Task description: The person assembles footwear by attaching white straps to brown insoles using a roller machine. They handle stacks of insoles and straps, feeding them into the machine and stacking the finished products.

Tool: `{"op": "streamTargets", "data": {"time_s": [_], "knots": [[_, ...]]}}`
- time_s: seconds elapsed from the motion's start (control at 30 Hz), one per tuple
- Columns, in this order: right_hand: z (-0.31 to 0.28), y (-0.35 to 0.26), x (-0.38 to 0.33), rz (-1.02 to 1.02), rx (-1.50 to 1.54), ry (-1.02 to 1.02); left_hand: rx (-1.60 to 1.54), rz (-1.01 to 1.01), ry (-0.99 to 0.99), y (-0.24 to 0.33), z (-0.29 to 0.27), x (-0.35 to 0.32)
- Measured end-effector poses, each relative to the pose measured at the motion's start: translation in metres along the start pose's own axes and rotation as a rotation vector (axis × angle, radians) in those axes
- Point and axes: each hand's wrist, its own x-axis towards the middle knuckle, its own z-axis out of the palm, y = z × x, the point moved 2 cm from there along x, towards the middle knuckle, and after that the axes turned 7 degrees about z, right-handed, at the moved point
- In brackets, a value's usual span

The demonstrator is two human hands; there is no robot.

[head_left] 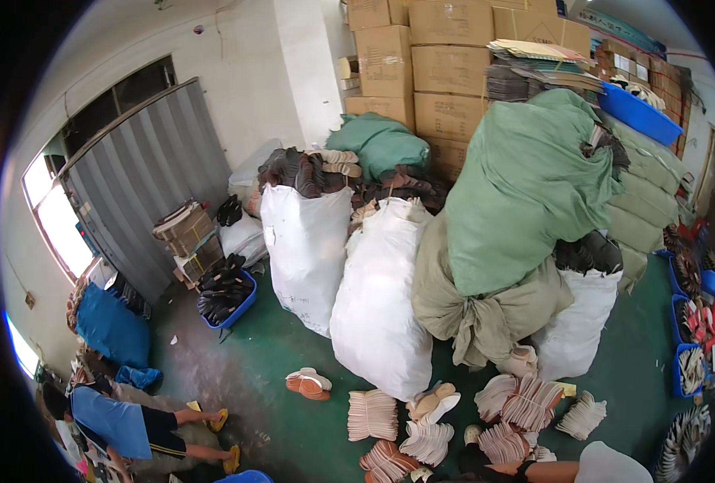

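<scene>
Neither my left hand nor my right hand can be made out. At the lower right edge, a bare limb (555, 471) with a black band and a white garment (613, 464) is cut off by the frame. It seems to be another person's; I cannot tell arm from leg. Beside it on the green floor lie bundles of shoe soles: pale pink (372, 415), brown (387, 462), white (427, 442), a banded pink bundle (532, 402) and an off-white stack (582, 415). A few orange-brown and white soles (309, 384) lie apart, farther left.
Behind stand full white sacks (383, 298), a large green sack (526, 189) on a tied olive sack (486, 310), and stacked cartons (450, 68). Blue baskets hold black soles (225, 294) at left and pale soles (690, 366) at right. A person (112, 423) in blue stands lower left.
</scene>
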Motion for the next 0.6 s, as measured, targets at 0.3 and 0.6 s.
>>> {"op": "streamTargets", "data": {"time_s": [0.3, 0.6], "knots": [[0.026, 0.045, -0.006, -0.150, 0.150, -0.029, -0.024, -0.038, -0.032, 0.024, -0.001, 0.003], [-0.016, -0.067, -0.027, -0.055, -0.033, -0.192, 0.120, -0.203, -0.016, 0.019, 0.009, 0.003]]}}
